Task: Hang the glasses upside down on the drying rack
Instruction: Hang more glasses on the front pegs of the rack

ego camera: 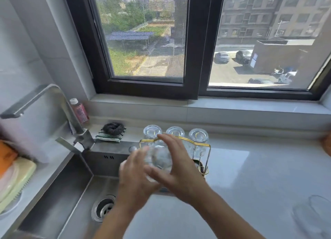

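Observation:
A gold wire drying rack stands on the counter just right of the sink. Three clear glasses hang upside down along its back row: the left glass, the middle glass and the right glass. Both hands hold another clear glass in front of the rack's left end. My left hand grips it from the left and below. My right hand wraps it from the right, fingers over its top. The held glass is blurred. One more clear glass lies on the counter at the lower right.
A steel sink with a drain fills the lower left, with a faucet above it. A scrubber on a cloth and a small bottle sit behind. Dish items lie at far left. The window sill runs behind.

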{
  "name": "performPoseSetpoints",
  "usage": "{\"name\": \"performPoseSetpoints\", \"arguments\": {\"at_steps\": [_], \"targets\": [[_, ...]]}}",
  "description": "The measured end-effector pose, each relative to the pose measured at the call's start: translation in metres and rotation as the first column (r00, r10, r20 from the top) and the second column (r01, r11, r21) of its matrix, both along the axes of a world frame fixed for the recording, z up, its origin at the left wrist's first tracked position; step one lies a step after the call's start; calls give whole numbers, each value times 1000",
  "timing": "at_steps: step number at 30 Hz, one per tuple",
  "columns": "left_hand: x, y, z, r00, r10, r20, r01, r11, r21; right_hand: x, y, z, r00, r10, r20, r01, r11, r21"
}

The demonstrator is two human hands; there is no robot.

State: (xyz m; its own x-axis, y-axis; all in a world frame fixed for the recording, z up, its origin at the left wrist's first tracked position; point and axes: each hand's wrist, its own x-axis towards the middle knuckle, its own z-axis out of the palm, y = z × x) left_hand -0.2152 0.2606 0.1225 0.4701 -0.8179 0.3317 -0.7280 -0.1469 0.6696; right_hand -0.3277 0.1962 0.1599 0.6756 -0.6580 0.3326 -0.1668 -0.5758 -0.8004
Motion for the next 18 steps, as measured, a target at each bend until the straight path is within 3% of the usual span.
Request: {"name": "performPoseSetpoints", "arguments": {"at_steps": [2, 3, 7, 12, 18], "targets": [[29, 4, -9, 930, -4, -367, -21, 998, -64, 7, 0, -7, 997, 59, 39, -64, 990, 128], [40, 5, -15, 887, -8, -462, -38, 995, -90, 6, -1, -12, 998, 49, 38, -54, 987, 150], [63, -6, -41, 857, 15, -516, -58, 996, -67, -16, -4, -38, 997, -73, -37, 79, 978, 193], [65, -17, -69, 827, -57, -559, 40, 998, -43, -47, -12, -48, 978, -199, 64, 180, 956, 230], [58, -26, -98, 787, -55, -615, 43, 998, -35, -109, -37, -50, 899, -410, 157, 373, 902, 219]]}}
